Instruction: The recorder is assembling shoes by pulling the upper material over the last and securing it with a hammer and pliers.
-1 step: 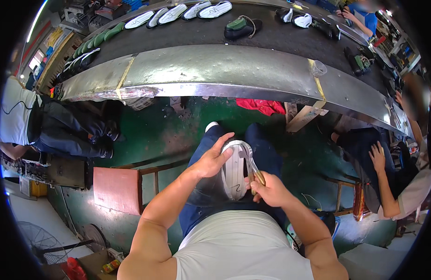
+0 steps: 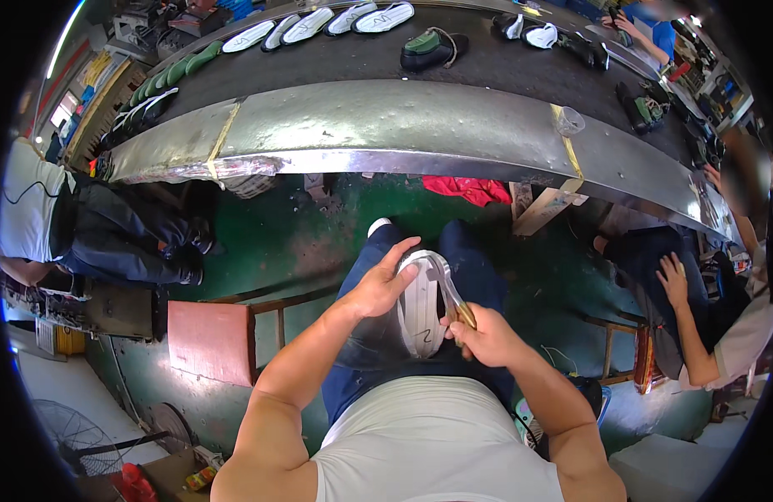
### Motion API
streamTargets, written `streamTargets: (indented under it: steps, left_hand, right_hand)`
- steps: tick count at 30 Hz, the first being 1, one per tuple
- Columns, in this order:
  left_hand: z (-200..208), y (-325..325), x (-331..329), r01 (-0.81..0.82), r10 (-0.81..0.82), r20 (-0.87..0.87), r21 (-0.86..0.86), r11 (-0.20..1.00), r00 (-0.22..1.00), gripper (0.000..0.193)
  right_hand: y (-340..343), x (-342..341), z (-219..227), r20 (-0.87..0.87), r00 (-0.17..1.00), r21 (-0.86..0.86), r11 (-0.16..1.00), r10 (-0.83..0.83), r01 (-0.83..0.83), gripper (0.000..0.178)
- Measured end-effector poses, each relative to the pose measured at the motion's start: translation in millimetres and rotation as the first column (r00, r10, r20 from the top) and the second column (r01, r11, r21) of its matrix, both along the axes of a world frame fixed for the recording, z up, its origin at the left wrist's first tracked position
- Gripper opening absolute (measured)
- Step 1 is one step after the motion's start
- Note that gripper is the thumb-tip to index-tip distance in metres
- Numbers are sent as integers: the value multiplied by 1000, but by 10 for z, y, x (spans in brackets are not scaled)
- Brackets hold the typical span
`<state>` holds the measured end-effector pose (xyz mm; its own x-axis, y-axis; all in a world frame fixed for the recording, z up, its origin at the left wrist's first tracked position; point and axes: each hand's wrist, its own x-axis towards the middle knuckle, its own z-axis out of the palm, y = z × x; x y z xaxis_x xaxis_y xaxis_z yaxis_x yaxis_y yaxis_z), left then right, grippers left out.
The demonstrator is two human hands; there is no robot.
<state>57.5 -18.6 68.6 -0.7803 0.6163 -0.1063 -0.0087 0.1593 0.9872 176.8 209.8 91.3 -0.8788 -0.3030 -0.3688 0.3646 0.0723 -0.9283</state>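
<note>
Carefully, we are gripping the upturned shoe [image 2: 421, 314] in our left hand [image 2: 381, 286] and a brown-handled tool [image 2: 466, 315] in our right hand [image 2: 488, 336], ideally bracing firmly and pressing evenly.

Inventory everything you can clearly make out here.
Held shoe: one, white sole up, over lap
Hand tool: one, silver and gold, shoe's right edge
White soles: five, white, in a row, bench's far left
Laced shoe: one, green and black, bench's centre
Workbench: one, dark and silver, across front
Cup: one, clear, bench edge, right
Cloth: one, red, under bench
Stools: at least two, reddish, left and right
Fan: one, grey, lower left
Other people: at least three, mixed clothing, left and right
Left hand: one, bare, on shoe
Right hand: one, bare, around tool
</note>
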Motion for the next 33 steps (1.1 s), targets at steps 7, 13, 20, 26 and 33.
streamTargets:
  steps: [7,13,20,26,33]
  left_hand:
    - [-451,18,-71,-233,226,73,122,965,971,43]
    - [-342,-117,-17,-218,160,199,320,922,967,45]
    - [-248,20,133,-321,256,253,264,909,933,43]
    - [267,-22,479,-6,32,-226,118,993,974,73]
    - [308,23,860,-72,63,-547,4,997,835,86]
  right_hand:
    - [-12,-309,-423,-365,921,431,901,134,39,22]
    - [-15,-235,-429,-624,723,639,725,295,256,28]
    - [326,-10,76,-362,806,728,683,468,-70,35]
    - [237,110,-68,-546,822,137,950,-163,279,22]
    - [-74,-328,-155,-575,799,-180,980,-177,87,28]
